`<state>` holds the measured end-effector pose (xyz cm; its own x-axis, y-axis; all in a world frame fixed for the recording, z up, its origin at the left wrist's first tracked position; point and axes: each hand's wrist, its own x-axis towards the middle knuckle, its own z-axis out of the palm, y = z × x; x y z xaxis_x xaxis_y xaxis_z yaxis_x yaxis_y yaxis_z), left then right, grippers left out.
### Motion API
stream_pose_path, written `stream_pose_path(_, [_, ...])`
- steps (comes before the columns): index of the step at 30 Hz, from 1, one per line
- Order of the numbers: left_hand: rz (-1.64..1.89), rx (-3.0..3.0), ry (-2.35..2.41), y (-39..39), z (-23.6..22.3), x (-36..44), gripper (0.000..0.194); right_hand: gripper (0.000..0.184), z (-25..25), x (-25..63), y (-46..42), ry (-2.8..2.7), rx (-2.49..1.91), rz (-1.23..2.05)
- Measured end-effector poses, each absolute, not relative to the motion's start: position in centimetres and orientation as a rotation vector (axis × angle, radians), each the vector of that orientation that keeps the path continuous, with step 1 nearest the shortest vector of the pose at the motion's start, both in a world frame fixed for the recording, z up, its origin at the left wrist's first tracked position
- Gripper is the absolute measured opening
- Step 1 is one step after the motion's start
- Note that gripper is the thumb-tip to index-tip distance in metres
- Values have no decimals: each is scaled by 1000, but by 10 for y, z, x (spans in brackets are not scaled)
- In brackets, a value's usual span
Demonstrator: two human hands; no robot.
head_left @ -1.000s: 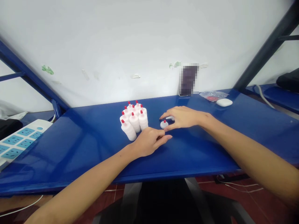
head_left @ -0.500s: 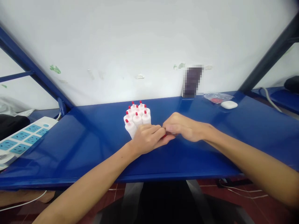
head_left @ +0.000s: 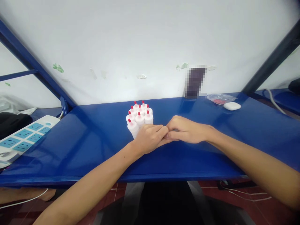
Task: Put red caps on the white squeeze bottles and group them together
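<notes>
My left hand [head_left: 151, 137] is closed, its fingertips pressed against those of my right hand [head_left: 187, 129] above the table. My right hand is also closed, thumb and fingers pinched together. Whatever lies between the two sets of fingers is hidden by them. Just behind my left hand, several white squeeze bottles [head_left: 140, 120] with pointed nozzles and red tips stand upright in a tight cluster. My left hand covers the lower part of the front ones.
The blue table [head_left: 98, 143] reaches back to a white wall. At its back right are a pixelated dark upright object [head_left: 195, 82], a clear plastic bag [head_left: 220, 99] with red pieces, and a white rounded case [head_left: 232, 106]. A power strip [head_left: 28, 136] lies at the left.
The red bit seen between my fingers is now out of sight. My right hand has turned slightly, with its thumb stretched toward my left fingers. The view has shifted slightly.
</notes>
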<state>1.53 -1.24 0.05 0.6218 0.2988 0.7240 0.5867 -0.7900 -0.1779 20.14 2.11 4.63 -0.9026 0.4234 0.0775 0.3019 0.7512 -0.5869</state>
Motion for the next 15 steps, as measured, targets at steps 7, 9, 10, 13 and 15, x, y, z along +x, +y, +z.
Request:
stream_pose_path(7, [-682,-2593,-979,-14,-8,18,50,36,47,218,42,-2546,-669,946])
stream_pose_path(9, [-510,-2652,-1010,-15,-10,20,50,33,46,223,50,-2433,-752,941])
stream_pose_path(10, [-441,-2679,-1026,-15,-10,20,49,29,45,225,54,-2392,-798,937])
stream_pose_path(13, [-333,-2734,-1075,-16,-10,21,48,24,41,229,64,-2330,-929,920])
stream_pose_path(15, [-314,-2760,-1089,-16,-8,22,49,31,39,230,66,-2309,-995,915])
